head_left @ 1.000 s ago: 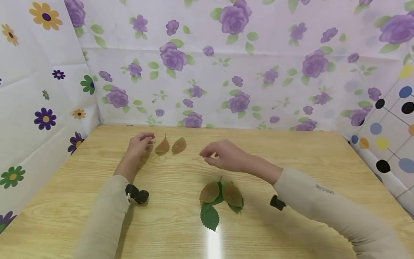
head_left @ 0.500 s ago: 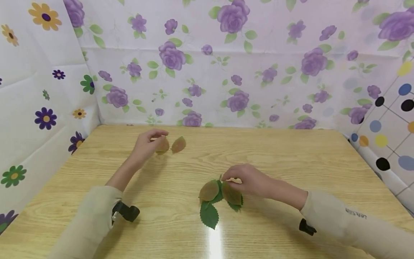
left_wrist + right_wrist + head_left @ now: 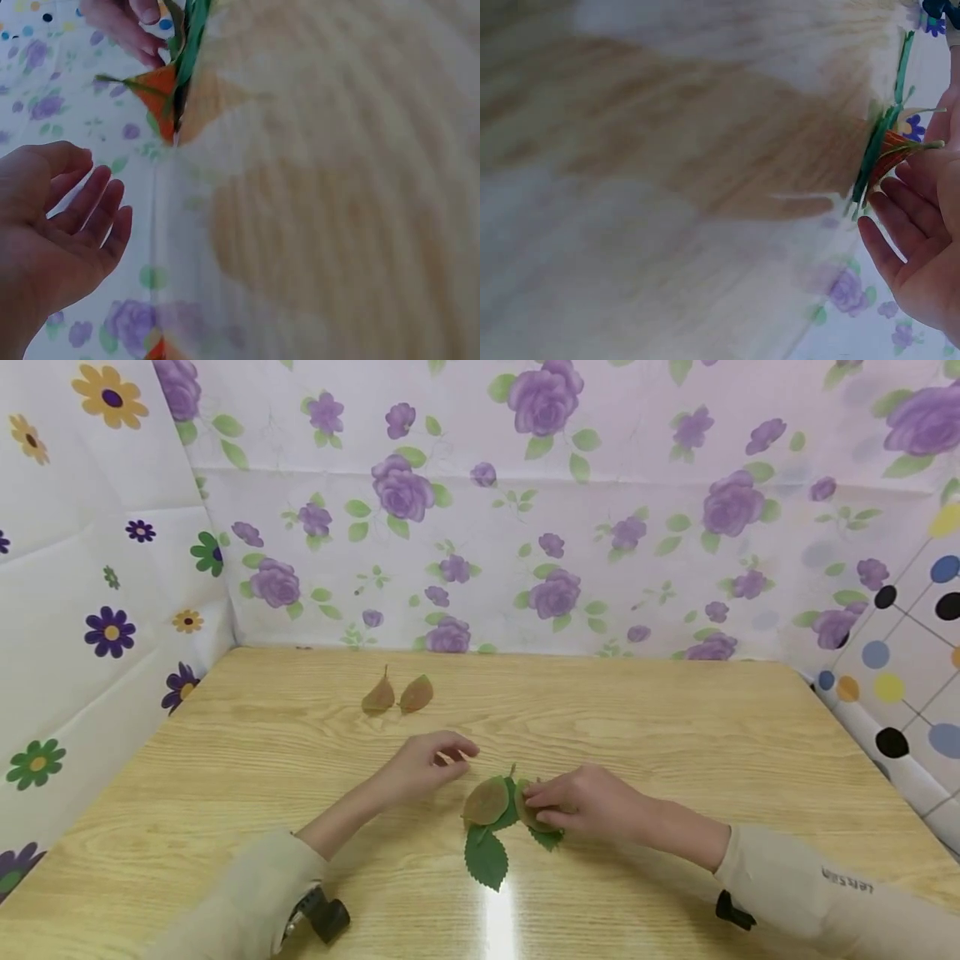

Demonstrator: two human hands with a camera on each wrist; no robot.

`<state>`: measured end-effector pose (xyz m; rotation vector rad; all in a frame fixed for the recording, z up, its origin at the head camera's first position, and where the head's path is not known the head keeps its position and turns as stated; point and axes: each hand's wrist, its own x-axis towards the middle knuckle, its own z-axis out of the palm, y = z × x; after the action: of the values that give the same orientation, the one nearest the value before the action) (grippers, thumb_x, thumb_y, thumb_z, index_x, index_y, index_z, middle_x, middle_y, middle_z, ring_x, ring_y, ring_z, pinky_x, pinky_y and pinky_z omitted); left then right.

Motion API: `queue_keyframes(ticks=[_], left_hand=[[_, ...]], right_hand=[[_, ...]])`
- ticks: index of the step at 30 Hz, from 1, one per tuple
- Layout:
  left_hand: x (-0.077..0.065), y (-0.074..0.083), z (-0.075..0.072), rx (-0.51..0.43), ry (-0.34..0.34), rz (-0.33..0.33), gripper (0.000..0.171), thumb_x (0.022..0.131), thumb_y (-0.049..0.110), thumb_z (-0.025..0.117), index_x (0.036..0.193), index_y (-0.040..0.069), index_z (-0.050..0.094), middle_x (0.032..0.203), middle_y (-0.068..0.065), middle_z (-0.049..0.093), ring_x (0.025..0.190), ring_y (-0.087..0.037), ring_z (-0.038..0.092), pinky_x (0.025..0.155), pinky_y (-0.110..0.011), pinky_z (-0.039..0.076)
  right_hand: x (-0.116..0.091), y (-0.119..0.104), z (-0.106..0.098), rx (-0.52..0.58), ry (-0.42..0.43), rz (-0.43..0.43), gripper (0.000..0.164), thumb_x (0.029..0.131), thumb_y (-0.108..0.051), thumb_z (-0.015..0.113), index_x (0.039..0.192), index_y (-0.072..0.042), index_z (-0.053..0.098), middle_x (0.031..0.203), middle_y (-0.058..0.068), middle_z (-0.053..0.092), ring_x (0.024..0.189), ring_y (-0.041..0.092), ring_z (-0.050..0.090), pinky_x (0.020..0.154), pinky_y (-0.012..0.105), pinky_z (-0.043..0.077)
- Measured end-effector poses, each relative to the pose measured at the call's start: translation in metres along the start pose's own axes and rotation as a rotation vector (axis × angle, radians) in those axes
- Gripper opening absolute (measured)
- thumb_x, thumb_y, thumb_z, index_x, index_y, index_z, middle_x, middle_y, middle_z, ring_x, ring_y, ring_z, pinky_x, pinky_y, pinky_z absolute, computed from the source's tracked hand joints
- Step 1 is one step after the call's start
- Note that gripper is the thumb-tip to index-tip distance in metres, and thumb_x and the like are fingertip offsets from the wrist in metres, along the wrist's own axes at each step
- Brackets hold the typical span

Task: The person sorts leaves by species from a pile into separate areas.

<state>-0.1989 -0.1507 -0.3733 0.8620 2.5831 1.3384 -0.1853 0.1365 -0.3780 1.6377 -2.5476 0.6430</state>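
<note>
Near the middle of the table, several green serrated leaves (image 3: 487, 862) lie with two reddish-brown leaves on top. My right hand (image 3: 592, 802) is over the right brown leaf (image 3: 521, 806), index finger and thumb tips touching it and partly covering it. In the right wrist view that hand's other fingers (image 3: 904, 225) are relaxed beside the leaves. Just left of the left brown leaf (image 3: 486, 802), my left hand (image 3: 427, 768) hovers with loosely bent fingers and nothing in them. The left wrist view shows an orange-red leaf (image 3: 156, 90) with its stem, beyond the left hand (image 3: 60, 232).
Two more reddish-brown leaves, one with an upright stem (image 3: 378, 695) and one beside it (image 3: 417, 693), lie at the back left of the wooden table (image 3: 660, 710). Floral cloth (image 3: 480, 543) hangs behind, with patterned sheets at both sides.
My left hand has left the back-left leaves and come forward and right to the leaf group. My right hand has come down onto the right brown leaf, which has shifted slightly.
</note>
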Motion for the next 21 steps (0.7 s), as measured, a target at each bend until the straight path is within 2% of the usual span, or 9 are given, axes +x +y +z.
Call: queue_keyframes(ticks=[4, 10, 16, 21], left_hand=[[0.002, 0.0, 0.009, 0.025, -0.084, 0.028, 0.023, 0.095, 0.009, 0.062, 0.114, -0.002, 0.065, 0.113, -0.013, 0.066, 0.097, -0.021, 0.062, 0.081, -0.028, 0.053], [0.005, 0.0, 0.013, 0.038, -0.148, 0.027, 0.022, 0.092, 0.009, 0.066, 0.113, 0.0, 0.066, 0.108, -0.009, 0.067, 0.092, -0.015, 0.064, 0.08, -0.025, 0.053], [0.005, 0.003, 0.017, 0.034, -0.166, 0.002, 0.025, 0.089, 0.008, 0.07, 0.112, 0.0, 0.066, 0.106, -0.007, 0.067, 0.091, -0.015, 0.064, 0.077, -0.023, 0.052], [0.005, 0.007, 0.021, 0.116, -0.183, 0.012, 0.027, 0.087, 0.008, 0.072, 0.112, -0.002, 0.065, 0.104, -0.008, 0.065, 0.089, -0.018, 0.061, 0.075, -0.024, 0.051]], right_hand=[[-0.003, 0.001, 0.003, -0.029, -0.014, -0.021, 0.022, 0.091, -0.014, 0.068, 0.108, -0.001, 0.073, 0.116, 0.009, 0.068, 0.105, 0.02, 0.065, 0.083, 0.031, 0.054], [-0.009, 0.002, 0.007, -0.058, -0.02, -0.04, 0.023, 0.093, -0.017, 0.066, 0.109, -0.002, 0.073, 0.119, 0.009, 0.066, 0.109, 0.021, 0.062, 0.084, 0.031, 0.054], [-0.011, 0.004, 0.008, -0.033, -0.04, -0.031, 0.026, 0.095, -0.019, 0.063, 0.114, -0.003, 0.071, 0.124, 0.009, 0.063, 0.113, 0.021, 0.06, 0.088, 0.032, 0.052], [-0.012, 0.005, 0.009, -0.028, -0.041, -0.043, 0.026, 0.095, -0.017, 0.064, 0.114, -0.002, 0.071, 0.124, 0.01, 0.063, 0.114, 0.022, 0.059, 0.088, 0.031, 0.052]])
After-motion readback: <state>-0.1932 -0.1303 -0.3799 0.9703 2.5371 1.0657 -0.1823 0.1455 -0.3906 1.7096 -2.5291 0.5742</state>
